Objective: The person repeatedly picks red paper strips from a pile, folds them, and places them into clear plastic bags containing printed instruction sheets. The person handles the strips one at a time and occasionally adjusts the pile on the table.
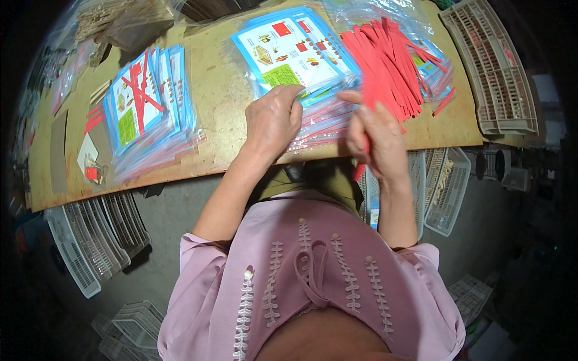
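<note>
In front of me lies a stack of clear plastic bags with printed blue-edged cards (292, 51) inside. My left hand (274, 117) is at the near edge of the top bag, its fingers closed on the plastic. Red paper strips (366, 153) are in my right hand (379, 135), which is closed and slightly blurred; how many it holds I cannot tell. A large pile of loose red strips (385, 66) lies just beyond that hand, on top of more bags. To the left, a second stack of bagged cards (135, 105) has several red strips crossed over it.
A yellowish worktable (211, 72) spans the view. At its right end stands a beige plastic crate (490, 66). White baskets (448, 192) sit below the front edge, with more crates (96, 240) at lower left. Bagged wooden sticks (102, 27) lie at the back left.
</note>
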Demonstrator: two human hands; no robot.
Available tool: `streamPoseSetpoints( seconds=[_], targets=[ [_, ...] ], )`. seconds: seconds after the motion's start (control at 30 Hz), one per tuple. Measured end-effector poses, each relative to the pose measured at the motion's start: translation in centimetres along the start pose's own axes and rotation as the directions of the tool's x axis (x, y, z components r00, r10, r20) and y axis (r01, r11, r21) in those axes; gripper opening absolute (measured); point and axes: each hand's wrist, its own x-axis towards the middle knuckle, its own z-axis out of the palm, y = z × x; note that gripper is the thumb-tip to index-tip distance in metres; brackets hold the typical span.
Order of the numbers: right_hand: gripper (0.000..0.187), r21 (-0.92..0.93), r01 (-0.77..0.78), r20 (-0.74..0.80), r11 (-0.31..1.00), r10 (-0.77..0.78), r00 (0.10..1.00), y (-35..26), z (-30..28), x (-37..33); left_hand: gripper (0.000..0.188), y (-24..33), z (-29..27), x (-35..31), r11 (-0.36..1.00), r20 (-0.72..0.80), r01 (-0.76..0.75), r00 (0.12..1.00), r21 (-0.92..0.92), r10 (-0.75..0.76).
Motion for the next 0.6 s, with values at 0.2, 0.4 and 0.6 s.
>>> streamPoseSetpoints(
  seconds=[0.2,0.4,0.6],
  targets=[
    [0.036,-0.099,-0.263,-0.058,0.96,0.258,0.964,3.8,1.4,3.3,0.02,-0.5,-0.4,0.5,0.944,0.076,0.2,0.98,-0.261,-0.186],
    [0.032,-0.253,-0.27,-0.093,0.929,0.254,0.963,4.2,1.7,3.8,0.022,-1.7,-0.2,2.4,0.774,0.056,0.316,0.938,-0.549,-0.343],
    [0.033,-0.232,-0.307,-0.086,0.923,0.295,0.952,3.8,1.4,4.6,0.011,0.6,-1.2,4.1,0.926,-0.353,0.034,0.919,-0.377,-0.177]
  ],
)
